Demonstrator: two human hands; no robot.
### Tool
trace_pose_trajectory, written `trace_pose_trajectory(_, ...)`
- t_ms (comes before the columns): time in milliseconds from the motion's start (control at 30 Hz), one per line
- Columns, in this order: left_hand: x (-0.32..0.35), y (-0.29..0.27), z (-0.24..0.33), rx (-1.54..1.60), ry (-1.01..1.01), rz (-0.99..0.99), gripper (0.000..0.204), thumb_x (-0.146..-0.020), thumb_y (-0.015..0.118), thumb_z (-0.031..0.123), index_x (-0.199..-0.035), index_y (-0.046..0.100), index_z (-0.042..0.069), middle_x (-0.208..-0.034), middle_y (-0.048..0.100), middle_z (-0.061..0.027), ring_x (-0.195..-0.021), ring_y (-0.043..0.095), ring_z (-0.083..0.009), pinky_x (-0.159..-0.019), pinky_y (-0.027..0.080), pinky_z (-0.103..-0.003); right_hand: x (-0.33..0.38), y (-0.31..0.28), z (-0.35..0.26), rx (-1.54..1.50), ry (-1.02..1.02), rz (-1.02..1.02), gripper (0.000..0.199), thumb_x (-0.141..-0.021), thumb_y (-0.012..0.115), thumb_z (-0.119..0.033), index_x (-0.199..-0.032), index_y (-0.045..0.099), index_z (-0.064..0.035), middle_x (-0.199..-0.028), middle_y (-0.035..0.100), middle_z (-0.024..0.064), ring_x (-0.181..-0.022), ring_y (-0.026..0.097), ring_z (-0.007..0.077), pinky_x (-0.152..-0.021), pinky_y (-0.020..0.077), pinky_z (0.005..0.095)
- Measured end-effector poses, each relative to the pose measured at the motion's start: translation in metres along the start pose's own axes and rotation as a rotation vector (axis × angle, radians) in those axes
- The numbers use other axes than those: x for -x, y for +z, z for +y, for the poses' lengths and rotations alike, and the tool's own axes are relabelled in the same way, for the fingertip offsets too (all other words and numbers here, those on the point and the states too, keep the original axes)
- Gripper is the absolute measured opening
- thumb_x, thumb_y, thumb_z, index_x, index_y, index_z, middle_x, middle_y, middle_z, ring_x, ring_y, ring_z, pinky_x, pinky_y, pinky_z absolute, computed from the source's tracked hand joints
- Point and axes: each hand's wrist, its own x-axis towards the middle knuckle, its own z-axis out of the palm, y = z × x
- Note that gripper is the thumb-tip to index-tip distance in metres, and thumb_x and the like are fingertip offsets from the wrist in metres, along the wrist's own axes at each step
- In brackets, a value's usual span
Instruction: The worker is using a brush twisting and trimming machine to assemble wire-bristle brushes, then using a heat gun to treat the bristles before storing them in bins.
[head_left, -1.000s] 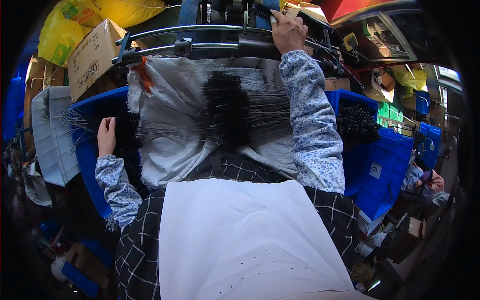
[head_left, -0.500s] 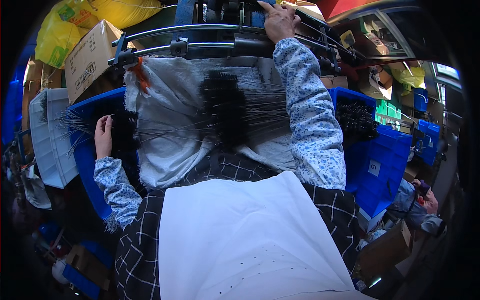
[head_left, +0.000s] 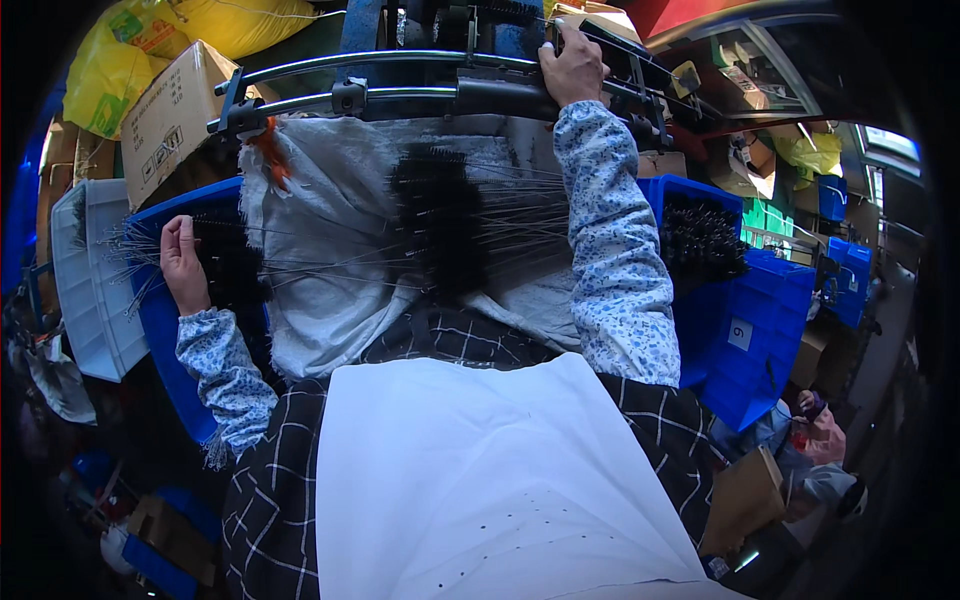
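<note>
Brushes: a bunch of black wire-stem brushes [head_left: 440, 235] lying flat on a grey-white sack [head_left: 330, 260] in front of the person, thin metal stems fanning out both ways.
Left hand [head_left: 183, 262]: down at the left blue bin [head_left: 160, 320], fingers [head_left: 186, 232] curled together around a few wire stems sticking out over the bin's edge, more black brushes [head_left: 232, 275] right beside it.
Right hand [head_left: 573, 70]: reaching up, fingers wrapped tight on the dark metal bar [head_left: 490, 95] of the machine at the top.
Sleeves: both blue-and-white floral, over a checked apron with a white cloth [head_left: 490, 480] on the lap.
Right side: another blue bin [head_left: 715, 290] packed with black brushes [head_left: 700, 240].
Left side: white plastic crate [head_left: 85, 280], cardboard box [head_left: 175, 115], yellow bags [head_left: 180, 30] above.
</note>
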Motion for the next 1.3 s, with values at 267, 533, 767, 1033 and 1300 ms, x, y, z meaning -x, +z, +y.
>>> trace_pose_trajectory(267, -0.003, -0.079, 0.065, 0.216, 0.239, 0.488, 0.023, -0.088, 0.047, 0.021, -0.099, 0.051, 0.001, -0.092, 0.053, -0.0073, -0.085, 0.053, -0.0126, -0.073, 0.045, -0.022, 0.0, 0.009, -0.028, -0.049, 0.003, 0.033, 0.039, -0.077, 0.056, -0.022, -0.114, 0.053, -0.0104, -0.113, 0.054, 0.0098, -0.102, 0.052, 0.0262, -0.089, 0.0348, 0.0464)
trace_pose_trajectory(533, 0.01, -0.136, 0.078, -0.912, 0.824, 0.67, 0.031, -0.068, 0.063, -0.003, -0.097, 0.052, -0.003, -0.095, 0.055, -0.0165, -0.091, 0.055, -0.0299, -0.081, 0.044, -0.035, -0.001, 0.018, -0.057, -0.049, -0.034, 0.072, 0.036, -0.077, 0.055, -0.021, -0.111, 0.054, -0.008, -0.11, 0.055, 0.0102, -0.099, 0.054, 0.0257, -0.086, 0.0356, 0.0477)
trace_pose_trajectory(767, 0.014, -0.074, 0.098, -0.953, 0.79, 0.593, 0.036, -0.071, 0.059, -0.009, -0.104, 0.048, -0.002, -0.101, 0.049, -0.0131, -0.09, 0.053, -0.0221, -0.079, 0.046, -0.03, -0.001, 0.014, -0.099, 0.124, -0.017, 0.031, 0.031, -0.078, 0.043, -0.013, -0.106, 0.053, -0.0062, -0.089, 0.057, 0.0053, -0.083, 0.056, 0.0224, -0.073, 0.0379, 0.0441)
trace_pose_trajectory(1033, 0.009, -0.075, 0.093, -1.095, 0.851, 0.622, 0.027, -0.074, 0.058, -0.004, -0.1, 0.05, -0.002, -0.097, 0.049, -0.0115, -0.091, 0.053, -0.0201, -0.073, 0.049, -0.028, -0.001, 0.013, -0.037, 0.072, -0.111, 0.057, 0.039, -0.078, 0.054, -0.023, -0.114, 0.053, -0.0101, -0.11, 0.055, 0.0109, -0.1, 0.053, 0.0247, -0.085, 0.0323, 0.0442)
trace_pose_trajectory(1300, 0.009, -0.032, 0.101, -0.681, 0.649, 0.551, 0.024, -0.08, 0.055, 0.003, -0.102, 0.049, -0.002, -0.098, 0.051, -0.0112, -0.093, 0.053, -0.0162, -0.072, 0.05, -0.024, -0.037, -0.007, 0.033, 0.23, -0.055, -0.014, 0.036, -0.082, 0.043, -0.036, -0.113, 0.053, -0.0206, -0.108, 0.056, 0.0109, -0.1, 0.052, 0.0293, -0.084, 0.0386, 0.044)
